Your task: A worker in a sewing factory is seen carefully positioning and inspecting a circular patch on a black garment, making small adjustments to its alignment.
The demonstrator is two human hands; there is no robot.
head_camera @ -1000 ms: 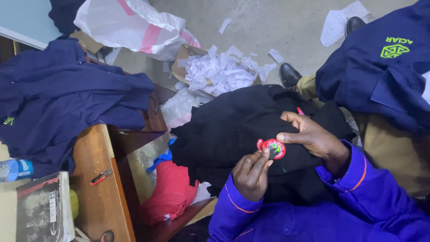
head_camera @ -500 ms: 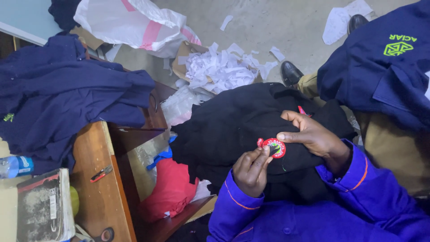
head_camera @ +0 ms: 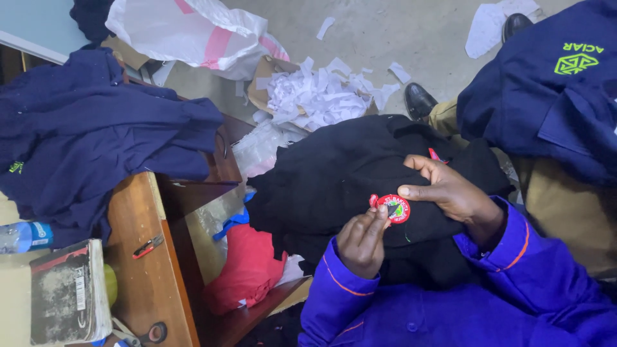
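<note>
A black garment (head_camera: 340, 173) lies bunched on my lap. On it sits a round red badge (head_camera: 393, 208) with a green and white middle. My right hand (head_camera: 450, 193) rests on the garment and its fingertips press the badge's right edge. My left hand (head_camera: 362, 241) is below the badge, its fingers pinched together at the badge's lower left edge; a needle is too small to make out. Both my sleeves are bright blue with an orange stripe.
A wooden desk (head_camera: 144, 270) at left carries a pile of dark blue garments (head_camera: 83, 135), a book (head_camera: 67, 295), a plastic bottle (head_camera: 22, 236) and scissors (head_camera: 151, 334). A red cloth (head_camera: 247, 270) lies beneath. A person's leg and black shoe (head_camera: 421, 101) are at right; paper scraps (head_camera: 318, 93) cover the floor.
Both hands stay on the badge; my left hand's fingers have shifted slightly at its edge. The view has barely moved.
</note>
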